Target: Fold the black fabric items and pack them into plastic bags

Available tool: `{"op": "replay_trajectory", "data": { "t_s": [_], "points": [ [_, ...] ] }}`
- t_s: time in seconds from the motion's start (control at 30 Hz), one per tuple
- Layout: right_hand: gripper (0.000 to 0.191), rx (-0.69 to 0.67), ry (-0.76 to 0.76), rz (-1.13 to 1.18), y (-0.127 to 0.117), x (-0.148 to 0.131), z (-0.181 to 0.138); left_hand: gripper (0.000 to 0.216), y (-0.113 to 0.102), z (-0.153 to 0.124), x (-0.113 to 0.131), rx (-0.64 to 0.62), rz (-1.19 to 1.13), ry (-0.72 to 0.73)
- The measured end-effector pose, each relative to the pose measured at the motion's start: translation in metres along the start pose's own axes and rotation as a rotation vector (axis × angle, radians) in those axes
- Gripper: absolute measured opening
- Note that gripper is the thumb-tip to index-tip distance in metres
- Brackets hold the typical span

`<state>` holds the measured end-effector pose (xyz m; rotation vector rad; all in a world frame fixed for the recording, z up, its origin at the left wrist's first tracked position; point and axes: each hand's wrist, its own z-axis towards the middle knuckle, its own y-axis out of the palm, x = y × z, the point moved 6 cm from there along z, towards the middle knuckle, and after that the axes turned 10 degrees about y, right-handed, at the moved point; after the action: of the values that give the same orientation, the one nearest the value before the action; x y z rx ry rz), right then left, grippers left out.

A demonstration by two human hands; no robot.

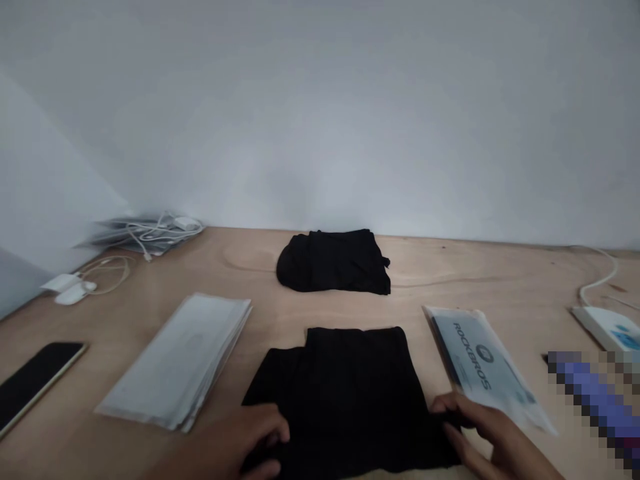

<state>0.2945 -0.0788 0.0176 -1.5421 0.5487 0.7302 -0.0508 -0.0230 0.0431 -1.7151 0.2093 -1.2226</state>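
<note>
In front of me on the wooden table lies a folded black cloth (350,393), flat, with a narrower part sticking out at its left. My left hand (260,430) is at the lower left edge of this cloth, its fingers curled around the fabric. At the right edge, my right hand (477,427) pinches the cloth between thumb and fingers. The cloth's near edge runs almost to the bottom of the view. Farther back, close to the wall, rests a second folded black cloth (340,261) with a rounded left end, touched by neither hand.
Left of the cloth is a stack of clear plastic bags (180,360), with a phone (37,377) beyond it. On the right lie a ROCKBROS packet (483,360), a white power strip (610,330) and a blurred-out blue item (595,400). White cables (160,230) sit back left.
</note>
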Motion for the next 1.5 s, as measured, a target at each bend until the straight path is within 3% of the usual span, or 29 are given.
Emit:
{"op": "replay_trajectory", "data": {
  "t_s": [0.17,0.33,0.4,0.5,0.63,0.83,0.93,1.03,1.13,1.27,1.37,1.5],
  "points": [
    [0.027,0.179,0.096,-0.034,0.000,0.021,0.056,0.019,-0.025,0.043,-0.037,0.151,0.081,0.013],
    [0.031,0.364,0.147,-0.248,0.009,0.038,0.109,0.026,-0.029,0.081,-0.071,0.229,0.347,0.011],
    [0.033,0.407,0.155,-0.289,0.011,0.038,0.112,0.030,-0.024,0.083,-0.068,0.299,0.419,-0.029],
    [0.040,0.466,0.069,-0.378,0.015,0.025,0.098,0.035,-0.007,0.076,-0.041,0.407,0.554,0.003],
    [0.045,0.329,-0.183,-0.578,0.044,0.010,0.073,0.051,0.030,0.064,-0.019,0.322,0.632,0.108],
    [0.051,0.237,-0.109,-0.689,0.062,0.034,0.064,0.064,0.039,0.053,-0.043,0.218,0.599,0.079],
    [0.048,0.272,-0.124,-0.688,0.068,0.016,0.071,0.062,0.038,0.064,-0.033,0.232,0.579,0.090],
    [0.048,0.250,-0.163,-0.659,0.090,-0.015,0.082,0.056,0.047,0.082,-0.020,0.227,0.583,0.086],
    [0.049,0.198,-0.169,-0.628,0.108,-0.029,0.089,0.055,0.053,0.088,-0.023,0.254,0.626,0.011],
    [0.053,0.223,-0.050,-0.644,0.094,-0.004,0.086,0.056,0.048,0.071,-0.044,0.305,0.665,-0.095],
    [0.059,0.227,0.012,-0.639,0.078,0.017,0.080,0.055,0.045,0.061,-0.052,0.296,0.669,-0.089],
    [0.059,0.204,0.025,-0.628,0.075,0.024,0.077,0.054,0.044,0.061,-0.053,0.313,0.656,-0.052]
  ]
}}
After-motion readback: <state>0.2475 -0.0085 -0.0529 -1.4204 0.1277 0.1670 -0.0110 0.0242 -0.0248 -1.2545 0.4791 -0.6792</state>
